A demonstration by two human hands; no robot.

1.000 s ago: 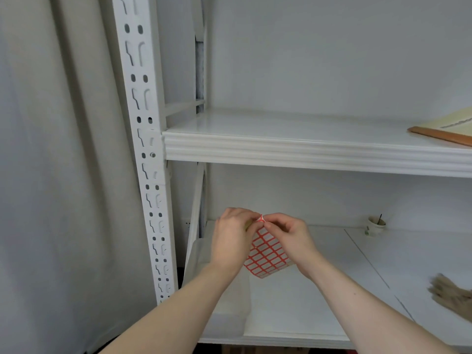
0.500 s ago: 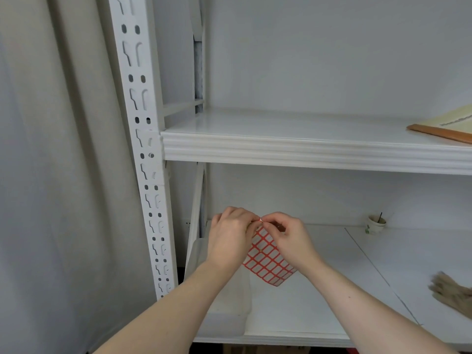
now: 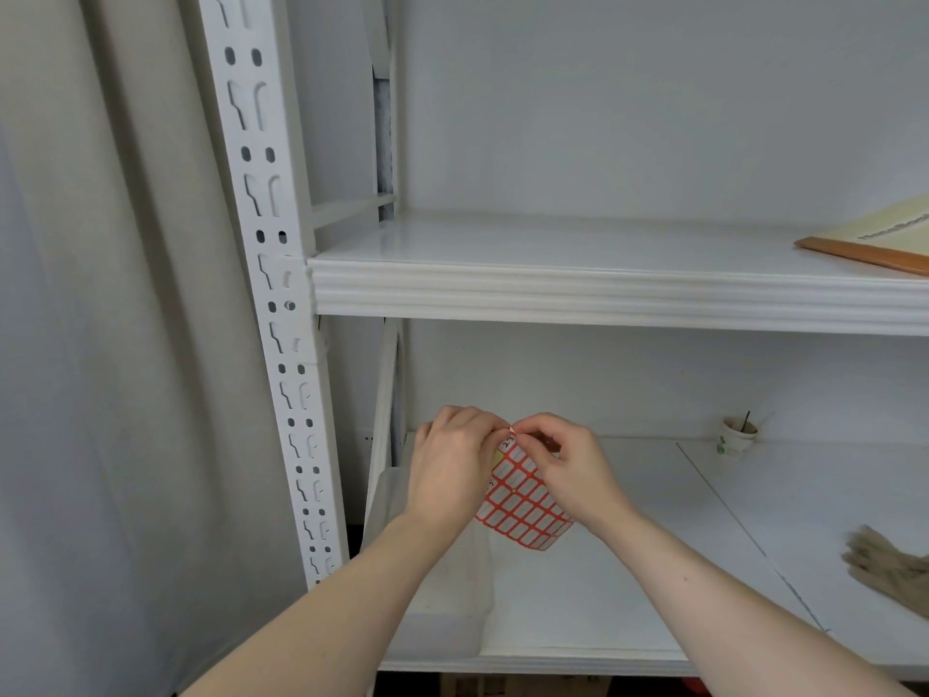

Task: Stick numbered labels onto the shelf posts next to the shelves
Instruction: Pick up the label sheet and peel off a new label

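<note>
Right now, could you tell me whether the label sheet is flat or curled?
Curled: the label sheet is held up between the left hand and right hand, its top corner peeled up at the fingertips.

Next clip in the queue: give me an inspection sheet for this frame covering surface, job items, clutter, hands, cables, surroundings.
Surface: white lower shelf under the hands; white upper shelf above.
Job items: red-bordered label sheet held over the lower shelf; perforated shelf post at left, no label seen on it.
Clutter: paper cup at the back of the lower shelf; glove at right; wood-edged board on the upper shelf.
Hands: left hand holds the sheet; right hand pinches at its top corner.
Cables: nothing seen.
Surroundings: curtain left of the post.
</note>
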